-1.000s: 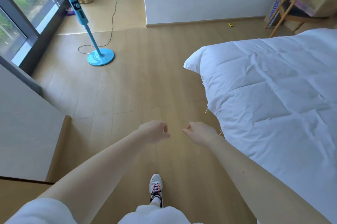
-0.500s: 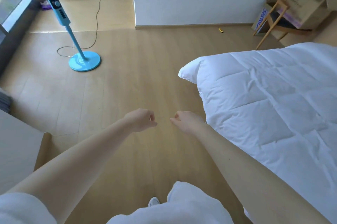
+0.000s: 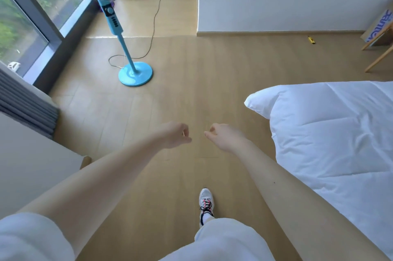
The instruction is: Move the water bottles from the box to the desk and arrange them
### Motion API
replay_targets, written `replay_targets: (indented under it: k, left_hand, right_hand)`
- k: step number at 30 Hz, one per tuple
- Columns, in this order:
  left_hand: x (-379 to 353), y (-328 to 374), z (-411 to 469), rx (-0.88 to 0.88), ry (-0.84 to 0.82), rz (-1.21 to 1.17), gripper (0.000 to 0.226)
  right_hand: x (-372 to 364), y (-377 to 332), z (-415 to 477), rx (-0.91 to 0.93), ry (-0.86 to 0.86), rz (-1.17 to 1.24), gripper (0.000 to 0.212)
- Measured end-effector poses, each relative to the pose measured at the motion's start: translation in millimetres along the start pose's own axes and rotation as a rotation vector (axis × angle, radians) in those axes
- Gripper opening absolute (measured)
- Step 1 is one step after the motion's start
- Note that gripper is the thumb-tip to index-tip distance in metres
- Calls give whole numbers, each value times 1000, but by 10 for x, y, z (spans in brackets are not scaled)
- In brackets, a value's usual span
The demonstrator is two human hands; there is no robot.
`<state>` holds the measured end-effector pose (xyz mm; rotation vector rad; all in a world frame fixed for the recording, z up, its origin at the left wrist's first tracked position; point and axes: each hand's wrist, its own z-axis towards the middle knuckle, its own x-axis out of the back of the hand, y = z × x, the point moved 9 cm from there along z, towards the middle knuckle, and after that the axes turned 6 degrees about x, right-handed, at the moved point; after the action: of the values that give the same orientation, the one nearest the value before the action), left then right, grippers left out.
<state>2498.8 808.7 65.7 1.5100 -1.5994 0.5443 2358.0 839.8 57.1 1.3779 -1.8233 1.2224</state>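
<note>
Over wood floor [image 3: 191,82], betw. fan [image 3: 112,18] & bed [image 3: 329,143]: both arms reaching out front.
L hand [image 3: 175,135] & R hand [image 3: 223,137] near, not touching, fingers loosely curling, holding nothing; shoe [image 3: 205,203] showing below.

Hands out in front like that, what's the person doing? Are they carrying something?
Nothing is being carried right now. The person's left hand and right hand are held out in front, fingers loosely curled, both empty. One white sneaker is stepped forward on the wooden floor, so they seem to be walking through the room. A bed with a white duvet is on the right, and a blue standing fan is ahead on the left. No water bottles show yet.
</note>
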Motion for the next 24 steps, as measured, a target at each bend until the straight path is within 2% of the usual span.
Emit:
replay_targets:
  k: [7, 14, 24]
  left_hand:
    - [734, 281, 946, 33, 3, 15, 30]
    - [1099, 490, 1688, 18, -13, 62, 29]
    - [1687, 824, 2970, -99, -17, 87, 25]
  right_hand:
    - [690, 344, 978, 16, 22, 82, 48]
    - [1232, 685, 1622, -18, 74, 65, 48]
    - [1894, 1071, 2513, -148, 110, 14, 46]
